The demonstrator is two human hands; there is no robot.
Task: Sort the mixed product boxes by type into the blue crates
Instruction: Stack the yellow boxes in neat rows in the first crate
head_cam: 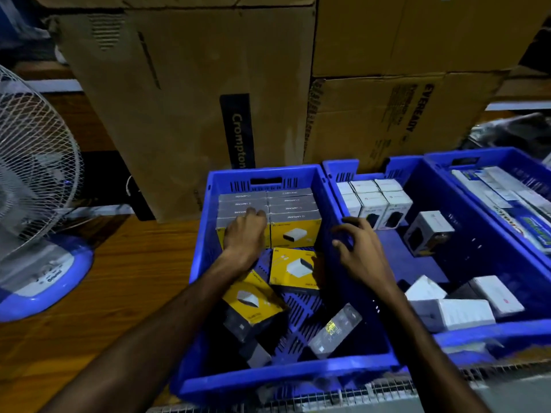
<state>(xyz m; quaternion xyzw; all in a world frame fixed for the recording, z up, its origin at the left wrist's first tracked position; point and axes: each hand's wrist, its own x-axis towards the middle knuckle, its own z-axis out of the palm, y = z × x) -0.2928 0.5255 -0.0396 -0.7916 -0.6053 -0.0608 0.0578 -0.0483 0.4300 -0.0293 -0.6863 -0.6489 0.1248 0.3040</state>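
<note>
- The left hand (246,232) lies knuckles-up on the neat stack of yellow-and-grey cardboard product boxes (295,231) at the 12 o'clock end of the near blue plastic crate (208,293); its fingers are curled over the stack's top edge, pressing rather than gripping.
- The right hand (356,248) hovers over the wall between that crate and the middle blue crate (477,332), fingers spread wide and empty.
- Loose yellow boxes (293,268) lie tilted at the near crate's centre and toward 7 o'clock, with a grey slim box (334,330) at 5 o'clock.
- I judge these cartons light, stiff and slightly slick; pinching across the two broad faces should hold without crushing corners.
- White boxes (372,201) stand in rows at 12 o'clock in the middle crate, others (465,312) lie loose at 6 o'clock.
- A white pedestal fan (32,174) stands at 9 o'clock, and large brown corrugated cartons (193,84) stand behind; only the crate walls obstruct reaching.
</note>
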